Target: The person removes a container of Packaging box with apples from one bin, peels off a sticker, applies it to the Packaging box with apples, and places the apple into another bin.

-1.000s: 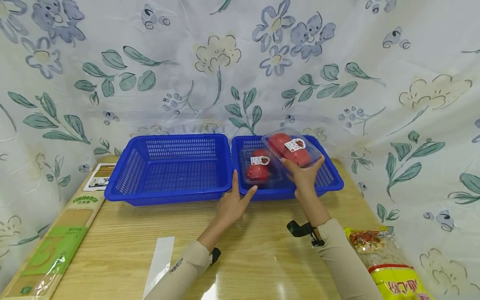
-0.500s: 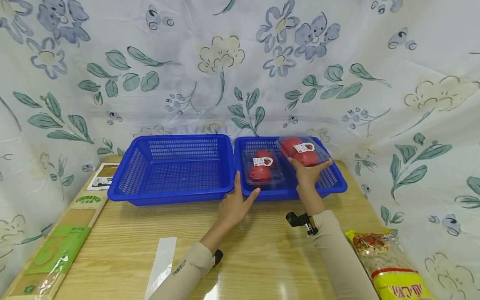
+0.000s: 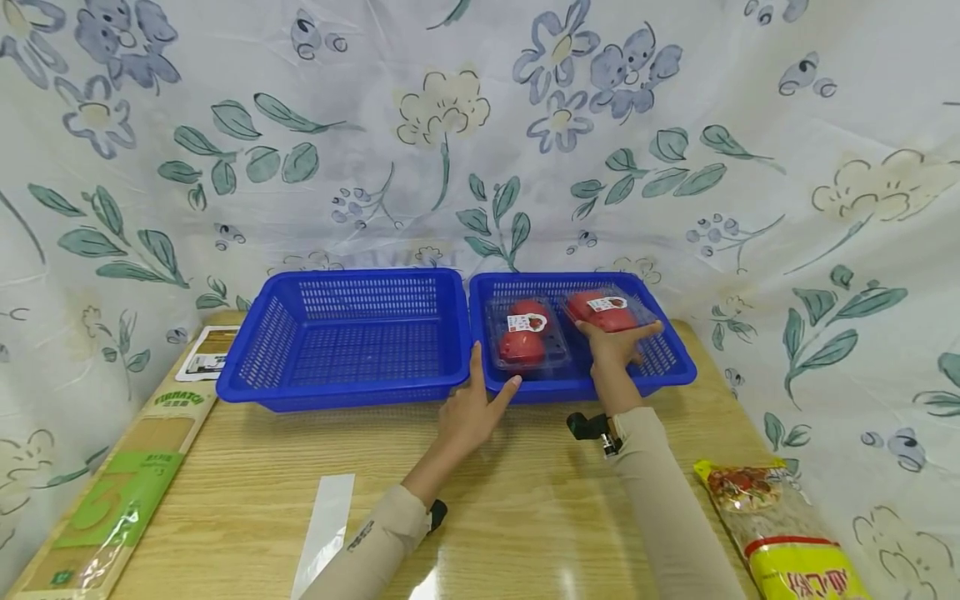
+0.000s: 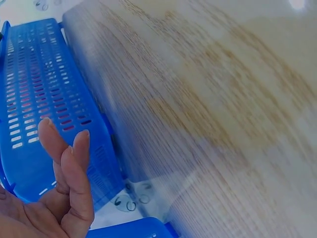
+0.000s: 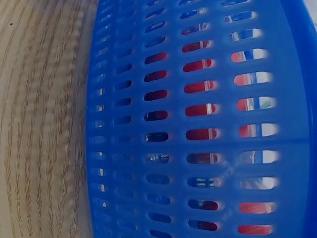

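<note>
My right hand point(image 3: 617, 343) holds a clear plastic box of red fruit point(image 3: 607, 308) inside the right part of the right blue basket point(image 3: 540, 388), thumb and fingers spread across its near side. The box's underside is hidden. Beside it, on the left in that basket, lies a matching box of red fruit point(image 3: 522, 335) with a white label. At the basket's front left corner is my left hand point(image 3: 467, 417), index finger and thumb extended near the rim. In the left wrist view its fingers point(image 4: 77, 183) appear before the slotted blue wall. The right wrist view shows red through the basket wall point(image 5: 173, 144).
A second blue basket point(image 3: 337, 398) adjoins on the left. A long pack of noodles point(image 3: 120, 483) lies at the table's left edge, a yellow-labelled bag point(image 3: 787, 533) at the right. A white strip point(image 3: 326, 525) lies in front; a floral curtain point(image 3: 420, 200) hangs behind.
My right hand has lowered its box of red fruit from above the basket rim down into the right basket, shifting slightly right. My left hand has stayed at the basket's corner.
</note>
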A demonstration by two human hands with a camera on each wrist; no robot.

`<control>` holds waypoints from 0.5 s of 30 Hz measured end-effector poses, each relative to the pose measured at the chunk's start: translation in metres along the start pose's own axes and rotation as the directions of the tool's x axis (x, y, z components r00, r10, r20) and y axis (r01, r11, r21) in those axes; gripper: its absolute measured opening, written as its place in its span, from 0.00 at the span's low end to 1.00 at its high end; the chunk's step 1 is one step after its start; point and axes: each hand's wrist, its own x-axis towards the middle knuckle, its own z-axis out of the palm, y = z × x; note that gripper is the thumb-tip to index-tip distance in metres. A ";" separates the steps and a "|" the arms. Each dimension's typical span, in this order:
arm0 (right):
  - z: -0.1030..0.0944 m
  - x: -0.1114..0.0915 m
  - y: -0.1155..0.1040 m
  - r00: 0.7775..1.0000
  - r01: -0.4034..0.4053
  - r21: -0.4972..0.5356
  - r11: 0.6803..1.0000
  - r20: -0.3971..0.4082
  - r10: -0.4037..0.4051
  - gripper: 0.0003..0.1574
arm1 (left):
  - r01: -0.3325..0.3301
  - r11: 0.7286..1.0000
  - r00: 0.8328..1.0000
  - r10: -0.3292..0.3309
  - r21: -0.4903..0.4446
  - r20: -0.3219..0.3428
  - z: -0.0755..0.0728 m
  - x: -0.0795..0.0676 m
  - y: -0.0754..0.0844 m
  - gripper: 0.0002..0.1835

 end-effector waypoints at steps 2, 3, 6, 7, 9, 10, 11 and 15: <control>0.002 -0.001 -0.001 1.000 -0.028 -0.001 1.000 -0.002 0.028 0.86 | 0.003 1.000 1.000 -0.003 0.000 -0.001 -0.001 0.000 0.000 0.53; 0.002 0.000 -0.001 0.999 -0.040 -0.005 0.999 -0.004 0.040 0.85 | 0.001 1.000 1.000 -0.001 -0.001 -0.002 -0.001 0.001 0.000 0.53; 0.003 0.001 0.000 0.998 -0.067 0.005 0.998 -0.007 0.067 0.84 | 0.000 1.000 1.000 0.000 0.006 -0.002 -0.001 0.001 -0.001 0.53; 0.004 0.001 0.000 0.997 -0.071 0.007 0.997 -0.006 0.071 0.84 | 0.001 1.000 1.000 -0.001 0.009 0.000 -0.001 0.002 -0.001 0.53; 0.004 0.002 -0.001 0.997 -0.081 0.000 0.997 -0.009 0.081 0.84 | 0.007 1.000 1.000 -0.007 0.015 0.004 -0.001 0.002 -0.001 0.53; 0.003 0.003 -0.001 0.996 -0.089 -0.007 0.996 -0.008 0.089 0.84 | 0.010 1.000 1.000 -0.010 0.019 0.006 -0.001 0.002 0.000 0.53; 0.003 0.003 -0.002 0.995 -0.099 -0.022 0.995 -0.006 0.099 0.85 | 0.012 1.000 1.000 -0.012 0.020 0.007 -0.001 0.003 0.000 0.53; 0.003 0.004 -0.005 0.990 -0.138 -0.061 0.988 -0.012 0.138 0.87 | 0.014 1.000 1.000 -0.014 0.019 0.009 0.000 0.003 -0.001 0.53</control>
